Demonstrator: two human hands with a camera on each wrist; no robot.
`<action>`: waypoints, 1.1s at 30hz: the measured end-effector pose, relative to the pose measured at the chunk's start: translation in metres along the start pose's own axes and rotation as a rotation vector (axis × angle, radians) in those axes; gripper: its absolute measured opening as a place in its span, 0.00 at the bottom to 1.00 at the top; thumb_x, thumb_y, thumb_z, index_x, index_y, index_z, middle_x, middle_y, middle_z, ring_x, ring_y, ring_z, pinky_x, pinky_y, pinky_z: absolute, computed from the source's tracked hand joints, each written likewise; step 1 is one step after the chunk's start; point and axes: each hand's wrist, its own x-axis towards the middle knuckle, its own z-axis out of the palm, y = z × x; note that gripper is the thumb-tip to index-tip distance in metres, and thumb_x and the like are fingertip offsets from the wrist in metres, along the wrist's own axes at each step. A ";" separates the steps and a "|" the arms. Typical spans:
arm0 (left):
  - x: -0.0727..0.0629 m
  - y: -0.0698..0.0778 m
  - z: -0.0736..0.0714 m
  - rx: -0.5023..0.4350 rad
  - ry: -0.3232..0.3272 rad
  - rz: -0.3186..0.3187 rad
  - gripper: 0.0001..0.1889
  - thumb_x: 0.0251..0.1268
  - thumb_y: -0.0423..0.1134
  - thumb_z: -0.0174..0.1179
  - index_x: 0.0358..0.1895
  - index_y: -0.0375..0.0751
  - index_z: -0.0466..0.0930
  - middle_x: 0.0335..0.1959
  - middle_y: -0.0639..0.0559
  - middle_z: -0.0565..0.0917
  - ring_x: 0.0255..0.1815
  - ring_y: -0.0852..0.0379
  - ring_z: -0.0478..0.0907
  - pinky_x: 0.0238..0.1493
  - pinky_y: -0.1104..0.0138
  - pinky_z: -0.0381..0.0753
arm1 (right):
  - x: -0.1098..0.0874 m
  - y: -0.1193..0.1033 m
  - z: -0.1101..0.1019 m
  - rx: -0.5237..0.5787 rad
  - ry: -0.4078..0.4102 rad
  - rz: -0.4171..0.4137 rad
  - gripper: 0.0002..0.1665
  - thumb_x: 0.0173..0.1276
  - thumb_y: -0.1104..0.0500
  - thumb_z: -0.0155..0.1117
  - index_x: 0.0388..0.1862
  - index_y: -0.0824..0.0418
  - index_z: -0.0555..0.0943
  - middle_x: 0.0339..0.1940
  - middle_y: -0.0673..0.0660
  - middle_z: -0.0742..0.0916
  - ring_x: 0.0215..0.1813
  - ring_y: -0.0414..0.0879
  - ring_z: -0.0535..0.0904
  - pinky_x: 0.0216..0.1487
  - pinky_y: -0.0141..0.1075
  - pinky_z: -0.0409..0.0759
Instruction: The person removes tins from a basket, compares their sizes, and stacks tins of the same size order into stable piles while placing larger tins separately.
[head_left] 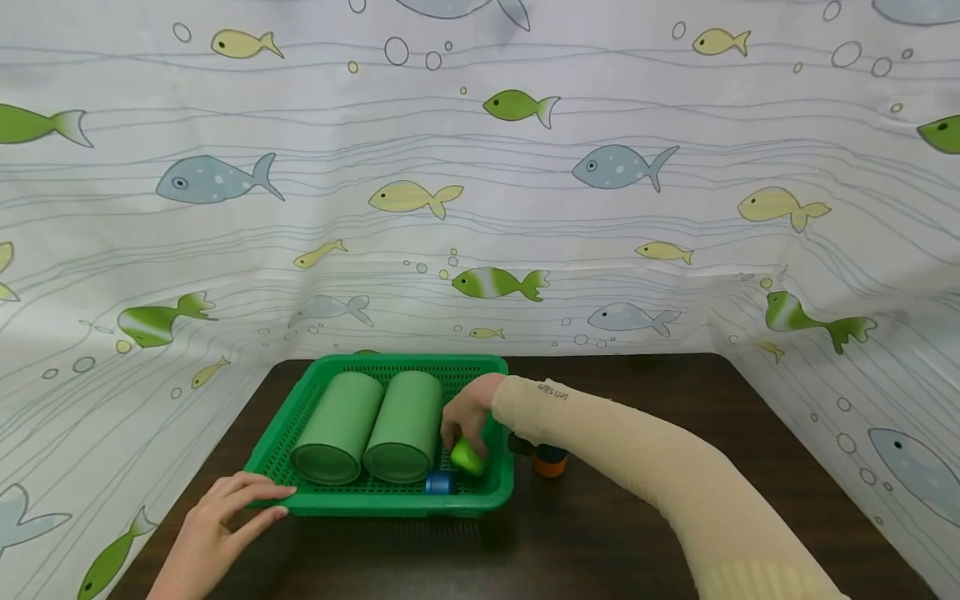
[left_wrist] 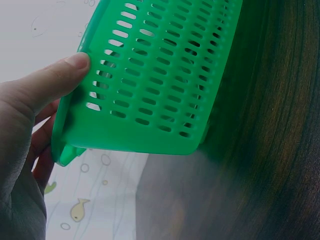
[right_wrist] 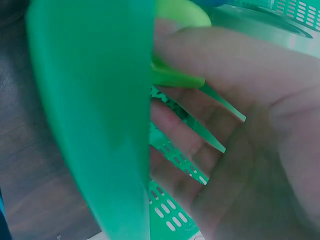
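A green plastic basket (head_left: 390, 503) with slotted walls rests on the table. At its near left corner my left hand (head_left: 225, 518) pinches the rim, the thumb (left_wrist: 75, 67) lying on the outer wall and the other fingers behind. Inside the basket's right end, my right hand (head_left: 468, 412) holds a small rounded lime-green object (head_left: 468, 457); the fingers partly hide it and its kind is unclear. Left of that object sits a small blue cylindrical item (head_left: 440, 482). Two pale-green cylinders, a left one (head_left: 343, 417) and a right one (head_left: 408, 417), lie side by side in the basket.
Just outside the basket's right wall stands an orange and dark item (head_left: 550, 463), partly behind my right sleeve (head_left: 622, 442). A dark object (head_left: 519, 445) is beside it. The dark wooden table (head_left: 600, 542) is enclosed by a fish-patterned curtain (head_left: 480, 233).
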 end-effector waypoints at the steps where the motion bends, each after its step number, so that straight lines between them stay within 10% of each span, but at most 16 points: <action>1: 0.000 0.000 0.000 -0.001 0.002 0.001 0.27 0.35 0.24 0.77 0.41 0.56 0.88 0.39 0.68 0.80 0.46 0.81 0.66 0.36 0.81 0.67 | -0.001 0.001 -0.001 0.010 -0.001 -0.004 0.35 0.60 0.58 0.75 0.67 0.46 0.77 0.68 0.46 0.79 0.70 0.41 0.72 0.65 0.35 0.75; 33: 0.000 -0.004 0.001 0.001 0.013 0.021 0.27 0.32 0.24 0.77 0.41 0.55 0.89 0.39 0.70 0.81 0.46 0.81 0.67 0.41 0.83 0.68 | -0.034 0.018 0.009 0.212 0.355 -0.188 0.28 0.63 0.58 0.70 0.62 0.48 0.78 0.55 0.50 0.76 0.54 0.43 0.77 0.54 0.30 0.78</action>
